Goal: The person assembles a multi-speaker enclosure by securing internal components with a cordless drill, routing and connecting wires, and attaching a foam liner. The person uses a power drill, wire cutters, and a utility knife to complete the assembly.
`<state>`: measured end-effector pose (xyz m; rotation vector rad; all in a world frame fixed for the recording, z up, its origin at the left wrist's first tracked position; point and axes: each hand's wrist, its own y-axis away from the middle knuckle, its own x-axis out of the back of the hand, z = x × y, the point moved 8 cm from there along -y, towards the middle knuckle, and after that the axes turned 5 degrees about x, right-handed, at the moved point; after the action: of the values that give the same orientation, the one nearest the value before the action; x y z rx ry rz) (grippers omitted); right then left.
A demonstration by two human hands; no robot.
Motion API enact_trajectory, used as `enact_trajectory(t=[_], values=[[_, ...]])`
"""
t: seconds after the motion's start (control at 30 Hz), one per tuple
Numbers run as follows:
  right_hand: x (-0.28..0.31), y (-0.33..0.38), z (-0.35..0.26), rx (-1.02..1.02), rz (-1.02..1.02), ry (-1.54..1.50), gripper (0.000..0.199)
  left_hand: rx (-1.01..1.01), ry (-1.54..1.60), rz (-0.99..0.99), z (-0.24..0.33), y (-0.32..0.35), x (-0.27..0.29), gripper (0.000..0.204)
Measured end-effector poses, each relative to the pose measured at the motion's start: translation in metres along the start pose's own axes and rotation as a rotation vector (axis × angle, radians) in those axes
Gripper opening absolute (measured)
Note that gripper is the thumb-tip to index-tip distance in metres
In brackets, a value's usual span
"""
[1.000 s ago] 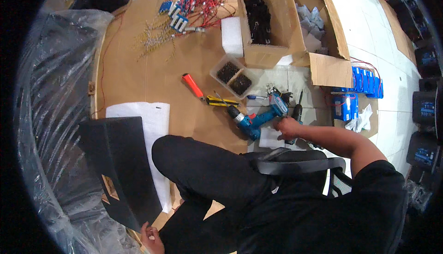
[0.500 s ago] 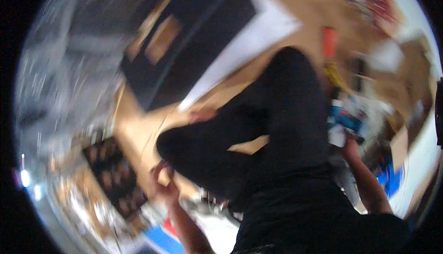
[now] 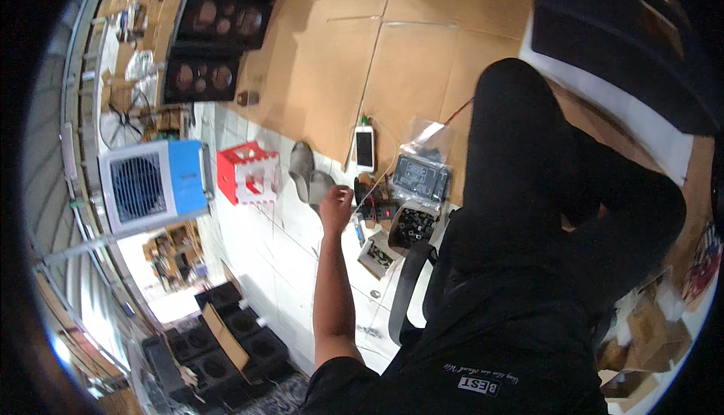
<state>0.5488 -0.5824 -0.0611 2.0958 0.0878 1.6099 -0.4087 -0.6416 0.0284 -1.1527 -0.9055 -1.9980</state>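
Observation:
My left hand [image 3: 335, 208] is stretched out over the white tiled floor, fingers loosely bent and nothing visible between them. Just beyond it lies a pair of grey shoes [image 3: 320, 186]. To its right are a dark device with a small red light [image 3: 388, 211] and a blue-handled tool [image 3: 358, 230]. A box of small dark parts [image 3: 415, 226] and a smaller white carton of parts [image 3: 377, 255] stand near my leg. A flat dark panel [image 3: 421, 179] in clear plastic and a white phone [image 3: 365, 150] with a cable lie farther off. My right hand is out of sight.
Cardboard sheets [image 3: 422, 61] cover the floor ahead. A large black panel [image 3: 618, 45] lies at the far right. Leftward stand a red-and-white crate [image 3: 247, 174], a blue-and-white fan unit [image 3: 154, 185] and black speaker cabinets [image 3: 200, 76]. A dark curved strap or handle [image 3: 411, 287] is beside my hip.
My view has swung left, bringing the phone, part boxes and fan unit into sight. My left arm now reaches out farther, and my right hand has left the view.

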Motion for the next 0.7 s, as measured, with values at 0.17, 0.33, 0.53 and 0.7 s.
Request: enact_trajectory(t=[0.17,0.33,0.53,0.7], values=[[0.045,-0.031,-0.021,0.05,0.023,0.116,0.065,0.331,-0.006,-0.54,-0.074,0.063,-0.124,0.032],[0.063,-0.064,-0.056,0.082,0.024,0.188,0.064,0.218,0.291,-0.612,-0.029,0.098,-0.178,0.032],[0.09,-0.091,-0.082,0.126,0.053,0.222,0.064,-0.017,0.416,-0.471,0.072,0.067,-0.141,0.026],[0.134,-0.099,-0.081,0.192,0.088,0.244,0.063,-0.265,0.563,-0.405,0.171,0.062,-0.105,0.02]])
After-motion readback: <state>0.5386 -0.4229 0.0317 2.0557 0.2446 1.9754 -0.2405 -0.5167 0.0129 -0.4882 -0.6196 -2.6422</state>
